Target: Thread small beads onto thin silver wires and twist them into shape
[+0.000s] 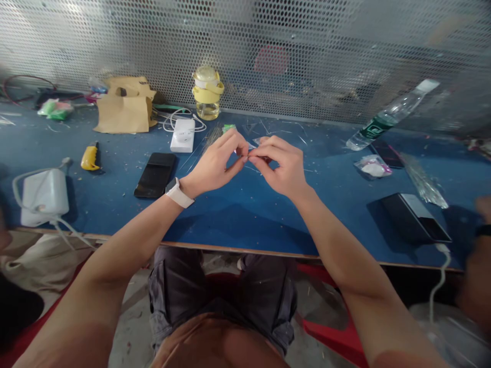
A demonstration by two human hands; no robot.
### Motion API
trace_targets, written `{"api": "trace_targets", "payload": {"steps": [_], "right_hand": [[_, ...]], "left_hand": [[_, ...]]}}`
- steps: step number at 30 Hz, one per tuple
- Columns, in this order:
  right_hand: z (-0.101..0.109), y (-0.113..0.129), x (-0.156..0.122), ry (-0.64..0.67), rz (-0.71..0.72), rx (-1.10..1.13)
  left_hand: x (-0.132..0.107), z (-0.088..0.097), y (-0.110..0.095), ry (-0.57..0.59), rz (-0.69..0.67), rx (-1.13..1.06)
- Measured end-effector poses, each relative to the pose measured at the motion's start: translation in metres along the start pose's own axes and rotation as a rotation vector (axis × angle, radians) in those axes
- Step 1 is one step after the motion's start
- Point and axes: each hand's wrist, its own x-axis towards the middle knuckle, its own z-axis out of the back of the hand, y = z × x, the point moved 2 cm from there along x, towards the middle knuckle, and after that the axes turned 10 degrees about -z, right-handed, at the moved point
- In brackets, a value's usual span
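My left hand [217, 163] and my right hand [280, 166] meet above the middle of the blue table [245, 209]. Their fingertips pinch a tiny object [249, 153] between them; it is too small to identify, with a hint of red under my right fingers. A white watch [178, 193] sits on my left wrist. Thin wires or needles [209, 138] lie on the table just behind my left hand, near a small green item [229, 127].
A black phone [155, 175], white charger [183, 135], yellow-lidded jar [207, 93], brown paper bag [125, 106] and yellow cutter [89, 157] lie left. A plastic bottle [387, 117], small bag [373, 167] and black box [416, 219] lie right. Perforated metal screen [307, 46] behind.
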Motion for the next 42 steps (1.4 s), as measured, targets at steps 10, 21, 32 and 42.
{"api": "trace_targets", "payload": {"steps": [10, 21, 32, 42], "right_hand": [[0.0009, 0.0057, 0.0000, 0.002, -0.177, 0.172], [0.0025, 0.0021, 0.0021, 0.015, -0.147, 0.126], [0.0013, 0.0022, 0.0017, 0.036, -0.177, 0.114], [-0.0026, 0.0009, -0.0004, 0.034, -0.314, 0.211]], "left_hand": [[0.0037, 0.0038, -0.0030, -0.008, 0.001, -0.051], [0.0028, 0.0018, -0.0014, -0.045, 0.075, -0.106], [0.0031, 0.0039, -0.0005, 0.012, 0.046, -0.096], [0.0041, 0.0053, -0.0009, 0.001, 0.051, -0.099]]}}
